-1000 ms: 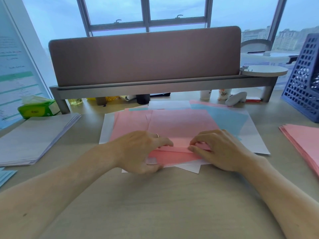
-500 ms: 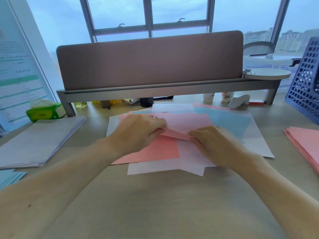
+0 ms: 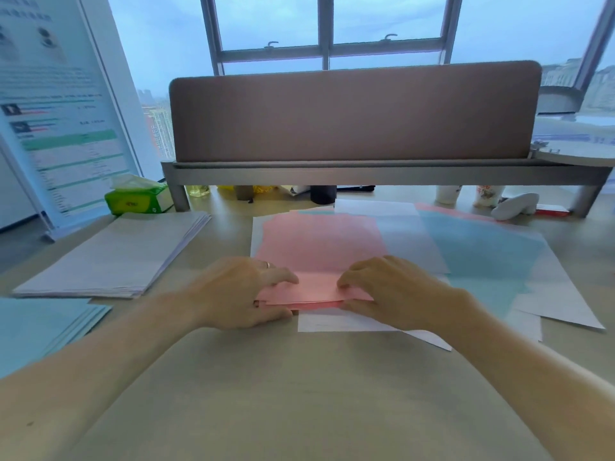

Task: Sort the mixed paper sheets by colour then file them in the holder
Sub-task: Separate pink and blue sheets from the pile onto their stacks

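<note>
**Both hands pinch the pink sheets**

At the far left, a blue stack (image 3: 40, 327) lies at the tabletop (image 3: 299, 394) edge, with a white stack (image 3: 109, 257) just behind it and a green tissue pack (image 3: 136, 201) beyond that. The left hand (image 3: 239, 294) grips the near edge of the pink sheets (image 3: 319, 247), fingers curled on top and thumb along the edge. The pink sheets lie mid-tabletop on the mixed pile. The right hand (image 3: 392, 291) pinches the same edge from the other side. Further right, a blue sheet (image 3: 482, 257) lies over white sheets (image 3: 559, 304), partly under a translucent white one.
</note>
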Motion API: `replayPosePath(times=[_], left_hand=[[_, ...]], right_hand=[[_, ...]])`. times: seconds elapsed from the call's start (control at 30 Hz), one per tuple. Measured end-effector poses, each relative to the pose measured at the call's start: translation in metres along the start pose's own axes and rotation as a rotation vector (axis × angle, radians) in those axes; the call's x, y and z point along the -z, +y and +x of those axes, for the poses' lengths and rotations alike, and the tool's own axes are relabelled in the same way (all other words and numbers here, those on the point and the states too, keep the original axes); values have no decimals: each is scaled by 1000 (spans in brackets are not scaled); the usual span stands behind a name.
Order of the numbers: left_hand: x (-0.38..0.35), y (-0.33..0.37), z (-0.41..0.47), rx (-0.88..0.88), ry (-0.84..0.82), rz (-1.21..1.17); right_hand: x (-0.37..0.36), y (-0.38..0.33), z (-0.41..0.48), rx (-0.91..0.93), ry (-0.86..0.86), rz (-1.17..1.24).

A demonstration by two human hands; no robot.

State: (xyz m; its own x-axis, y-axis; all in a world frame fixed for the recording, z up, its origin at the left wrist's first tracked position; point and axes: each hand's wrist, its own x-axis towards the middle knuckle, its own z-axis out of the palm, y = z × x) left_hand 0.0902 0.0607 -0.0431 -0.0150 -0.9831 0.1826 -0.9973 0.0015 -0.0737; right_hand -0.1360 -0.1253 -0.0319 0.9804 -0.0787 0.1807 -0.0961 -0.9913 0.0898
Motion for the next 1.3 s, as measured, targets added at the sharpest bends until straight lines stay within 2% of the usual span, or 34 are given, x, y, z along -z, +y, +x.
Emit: replayPosePath(times=[0.2, 0.33, 0.43, 0.63, 0.9, 1.03, 1.2, 1.3], left_hand=[[6, 11, 7, -163, 52, 193], [3, 12, 18, -32, 116, 232], [11, 7, 23, 49, 163, 120], [11, 7, 16, -29, -15, 39], [12, 6, 15, -194, -11, 175], [11, 11, 20, -267, 1, 280], [11, 9, 17, -217, 56, 209], [13, 11, 18, -197, 22, 224]], right_hand=[[-4, -3, 4, 35, 25, -133], [-4, -1, 5, -45, 64, -105], [-7, 11, -2, -85, 147, -4], [5, 5, -13, 6, 2, -14], [4, -5, 2, 199, -17, -285], [4, -5, 2, 167, -34, -330], [4, -4, 4, 126, -64, -307], [2, 0, 4, 88, -63, -323]])
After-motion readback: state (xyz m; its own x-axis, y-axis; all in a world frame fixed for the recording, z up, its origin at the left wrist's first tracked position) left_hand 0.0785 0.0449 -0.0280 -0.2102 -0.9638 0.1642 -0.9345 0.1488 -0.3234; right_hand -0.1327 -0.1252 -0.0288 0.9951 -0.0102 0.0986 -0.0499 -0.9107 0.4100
